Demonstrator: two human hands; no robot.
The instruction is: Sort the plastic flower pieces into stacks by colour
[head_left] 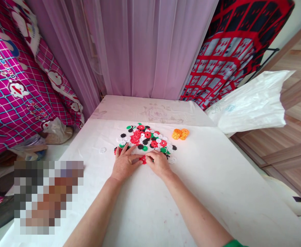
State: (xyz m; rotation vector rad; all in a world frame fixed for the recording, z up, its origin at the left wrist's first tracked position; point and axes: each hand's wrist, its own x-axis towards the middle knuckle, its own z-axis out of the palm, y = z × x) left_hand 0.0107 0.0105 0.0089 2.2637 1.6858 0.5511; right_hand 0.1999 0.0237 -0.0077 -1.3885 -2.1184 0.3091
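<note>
A pile of small notched plastic discs (136, 137) in red, white, black and green lies on the white-covered table (166, 206). Just in front of it, a red disc (143, 160) shows between my two hands. My left hand (124, 164) has its thumb and index finger closed at the disc's left edge, while its other fingers spread toward the pile's near edge. Bent fingers of my right hand (159, 162) pinch the same disc from the right. Their tips partly cover it.
Two short stacks of orange discs (176, 134) stand right of the pile. One white disc (103, 150) lies apart at left. A white plastic bag (253, 103) hangs at the table's right edge. Purple curtains (150, 48) hang behind. A pixelated patch hides the left side.
</note>
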